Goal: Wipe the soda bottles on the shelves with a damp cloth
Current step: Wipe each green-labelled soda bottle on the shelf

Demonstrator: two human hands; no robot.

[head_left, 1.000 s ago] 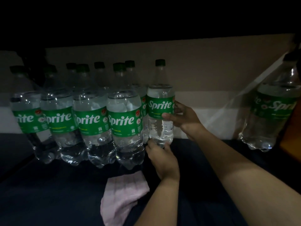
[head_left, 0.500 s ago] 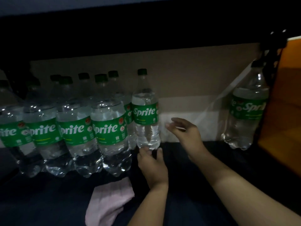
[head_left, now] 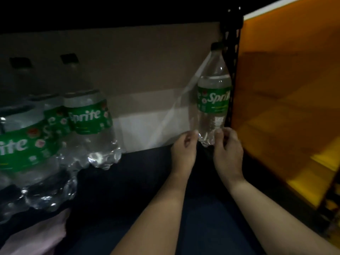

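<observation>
A dark shelf (head_left: 128, 190) is running across the view, dim and nearly black, with a pale cardboard-coloured back panel (head_left: 128, 61) standing behind it and a lighter white strip along the panel's foot. A black slotted post (head_left: 232, 70) is rising at the shelf's right end, and beyond it an orange panel (head_left: 294, 89) is glowing, the brightest thing in the view. Above the shelf everything is lying in shadow.

A lone bottle (head_left: 213, 100) is standing upright against the post at the far right of the shelf, clear, with a dark cap and a green label reading "Sprite" in white. The left hand (head_left: 184, 150) is pinching its base from the left with curled fingers, and the right hand (head_left: 228, 151) is gripping the base from the right, thumb on the front of the plastic.

Well apart, at the left, a cluster of bottles (head_left: 55, 144) is standing close together, blurred; their green labels are showing "Sprite" in full or in part, with small red-and-white marks beside the word that cannot be read. A pink cloth (head_left: 36, 238) is lying on the shelf in the lower left corner, just in front of that cluster, with neither hand on it.
</observation>
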